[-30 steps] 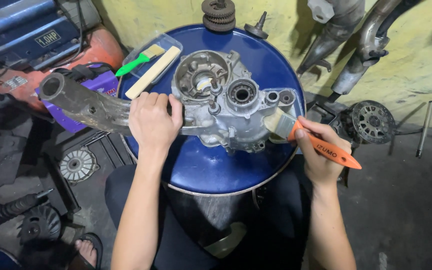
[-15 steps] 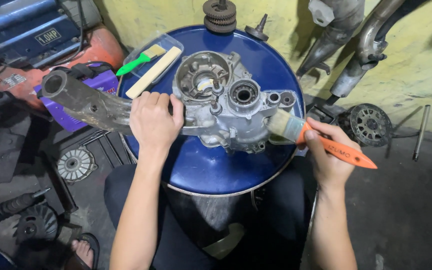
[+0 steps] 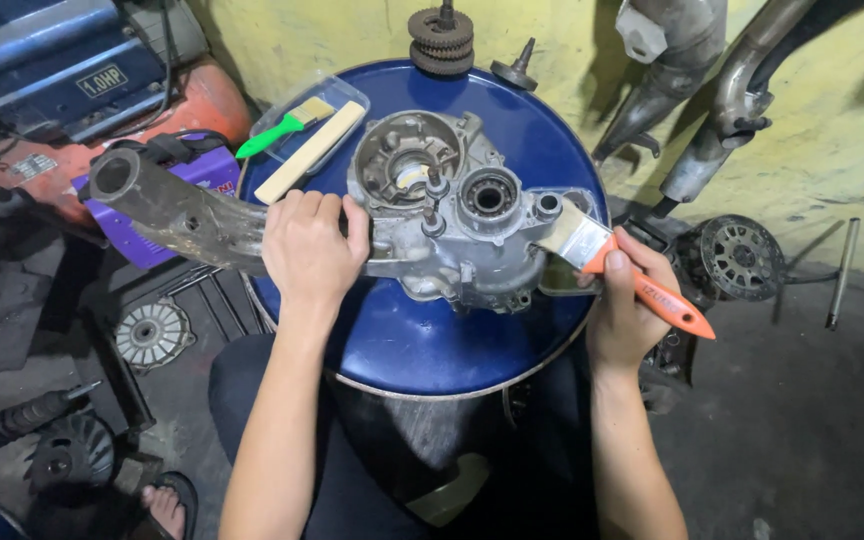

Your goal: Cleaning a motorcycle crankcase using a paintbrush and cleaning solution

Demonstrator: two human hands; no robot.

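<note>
Aluminium casing: a grey, grimy engine case (image 3: 452,215) is laid flat on the blue drum top (image 3: 422,345), which serves as the landmark for every place below; the case is set at the drum's middle and far half.
Casing arm: a long cast arm (image 3: 167,210) is carried out from the case past the drum's left edge, ended by a round open socket.
Left hand: the left hand (image 3: 310,250) is laid on the joint of arm and case, just inside the drum's left rim; its fingers are curled over the metal and pressed down on it, the thumb tucked out of sight.
Right hand: the right hand (image 3: 627,300) is held at the drum's right rim; its fingers are closed round an orange handle, the thumb laid along the top.
Paintbrush: a flat paintbrush (image 3: 602,258) with an orange handle and a metal band is gripped there; its pale bristles are pressed against the right side of the case, beside a bearing bore.
Tray: a clear plastic tray (image 3: 347,92) is seen on the drum's far left part; a green-handled brush (image 3: 282,128) and a pale wooden stick (image 3: 310,152) are kept in it.
Gears: a stack of dark gears (image 3: 441,40) is stood at the drum's far rim, a small cone-shaped part (image 3: 517,68) just beside it.
Clutch disc: a round toothed disc (image 3: 740,258) is leaned on the floor to the right of the drum.
</note>
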